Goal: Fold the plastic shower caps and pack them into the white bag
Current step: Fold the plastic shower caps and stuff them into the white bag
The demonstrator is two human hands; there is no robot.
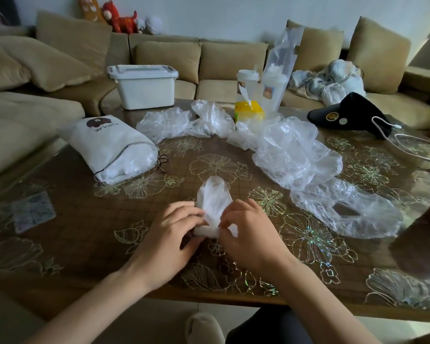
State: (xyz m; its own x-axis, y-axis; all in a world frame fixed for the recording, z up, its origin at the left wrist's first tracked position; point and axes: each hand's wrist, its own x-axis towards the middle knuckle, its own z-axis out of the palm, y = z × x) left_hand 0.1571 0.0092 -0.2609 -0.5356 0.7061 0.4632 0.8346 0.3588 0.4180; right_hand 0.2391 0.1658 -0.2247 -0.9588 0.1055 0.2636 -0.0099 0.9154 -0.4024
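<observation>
Wondering what the hands are up to, anyone?

Reply: both are on one cap, near the middle of the table. Left hand and right hand each pinch its rolled near end, fingers curled. The far end lies flat on the table.

OP: and the bag?

Reply: bag lies on its side further left, mouth toward the middle, clear plastic showing inside. Loose caps are heaped off to the right and behind.
</observation>
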